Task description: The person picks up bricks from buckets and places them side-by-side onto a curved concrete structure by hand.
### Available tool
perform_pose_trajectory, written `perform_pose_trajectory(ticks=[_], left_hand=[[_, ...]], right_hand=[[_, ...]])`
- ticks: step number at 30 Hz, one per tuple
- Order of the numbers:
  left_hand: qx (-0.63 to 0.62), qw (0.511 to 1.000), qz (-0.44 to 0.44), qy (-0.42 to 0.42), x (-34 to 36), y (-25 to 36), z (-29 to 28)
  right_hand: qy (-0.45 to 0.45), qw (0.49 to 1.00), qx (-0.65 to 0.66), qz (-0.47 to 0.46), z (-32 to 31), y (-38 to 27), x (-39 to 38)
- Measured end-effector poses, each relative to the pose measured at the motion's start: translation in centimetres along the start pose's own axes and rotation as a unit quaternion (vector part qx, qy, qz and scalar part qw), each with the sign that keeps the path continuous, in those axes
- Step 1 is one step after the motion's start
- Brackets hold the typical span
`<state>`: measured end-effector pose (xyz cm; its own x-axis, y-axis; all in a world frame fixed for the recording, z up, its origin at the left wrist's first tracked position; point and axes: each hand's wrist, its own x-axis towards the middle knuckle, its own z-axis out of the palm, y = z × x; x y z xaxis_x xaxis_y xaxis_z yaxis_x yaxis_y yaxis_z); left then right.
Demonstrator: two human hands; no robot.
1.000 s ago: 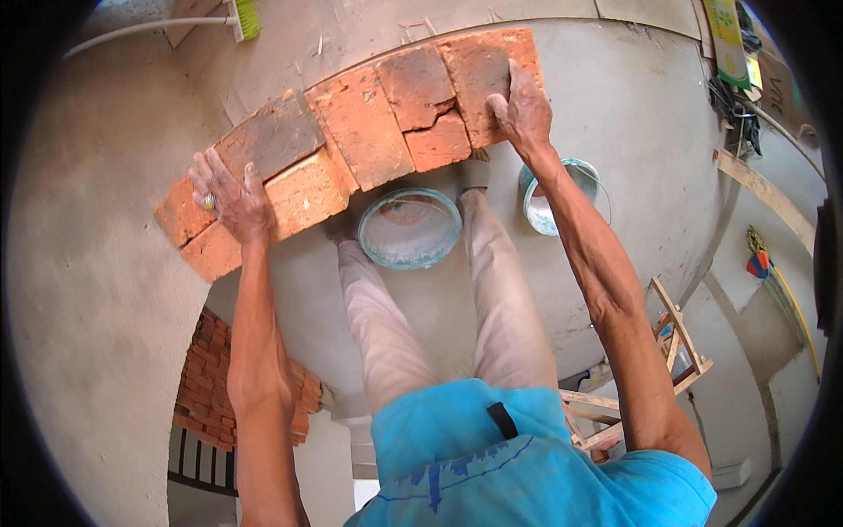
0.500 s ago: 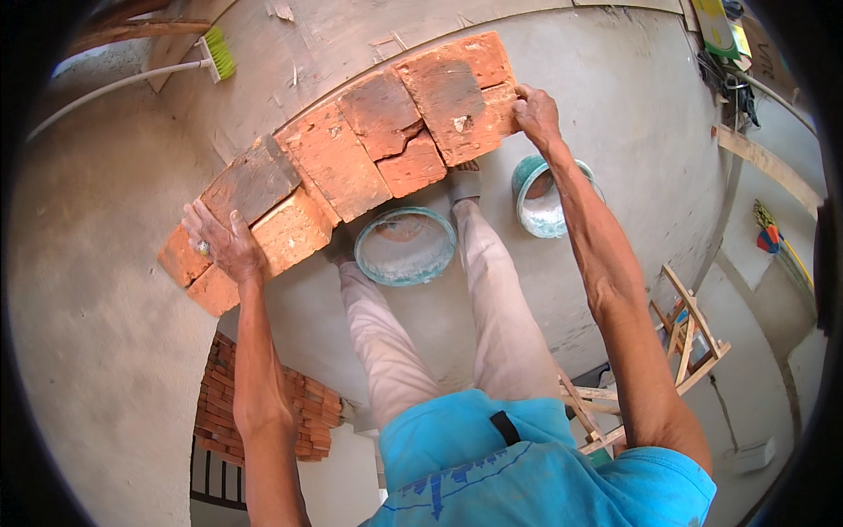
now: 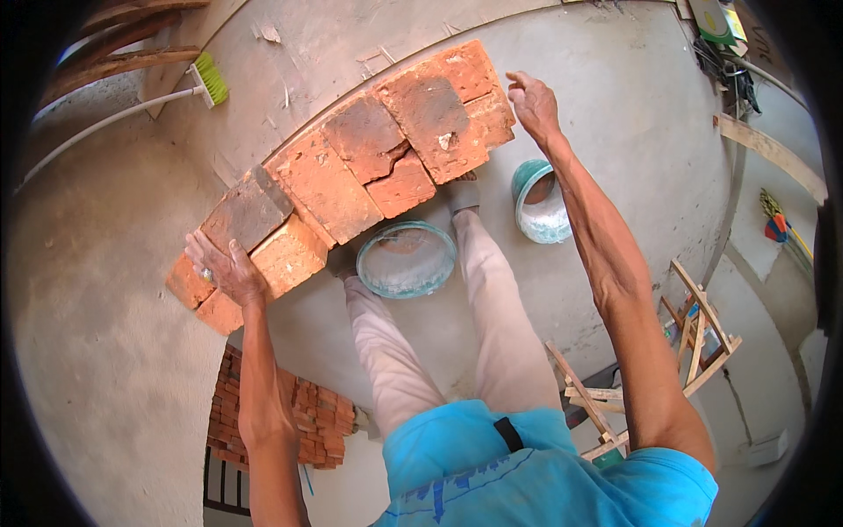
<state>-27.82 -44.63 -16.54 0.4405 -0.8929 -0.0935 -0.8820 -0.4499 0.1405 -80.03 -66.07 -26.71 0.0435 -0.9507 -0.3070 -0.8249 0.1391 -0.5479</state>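
Observation:
A row of orange-red bricks (image 3: 325, 189) runs slantwise from the lower left to the upper right in front of me, some with dark faces. One brick (image 3: 364, 132) near the middle has a jagged crack beside it. My left hand (image 3: 230, 270) lies flat on the bricks toward the left end, fingers stretched out, a ring on one finger. Just off the right end brick (image 3: 489, 114) is my right hand (image 3: 534, 107), holding nothing, its fingers loosely bent and apart.
Two teal buckets with whitish residue stand on the floor, one (image 3: 406, 295) by my feet, the other (image 3: 529, 178) to the right. A brick pile (image 3: 307, 422) sits lower left, a wooden frame (image 3: 702, 329) lower right. A green-bristled broom (image 3: 211, 81) leans upper left.
My right hand has come off the right end of the brick row and moved slightly up. My left hand stays on the bricks. The view has shifted a little.

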Motion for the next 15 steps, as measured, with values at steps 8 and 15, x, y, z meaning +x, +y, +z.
perform_pose_trajectory(ticks=[8,15], left_hand=[[0.005,1.0,0.008,0.004,0.1,-0.4,0.3],[-0.024,1.0,-0.005,0.004,0.3,-0.1,0.5]], right_hand=[[-0.031,0.99,0.125,0.049,2.4,2.4,4.6],[-0.037,0.951,0.274,0.139,5.9,-0.2,4.9]])
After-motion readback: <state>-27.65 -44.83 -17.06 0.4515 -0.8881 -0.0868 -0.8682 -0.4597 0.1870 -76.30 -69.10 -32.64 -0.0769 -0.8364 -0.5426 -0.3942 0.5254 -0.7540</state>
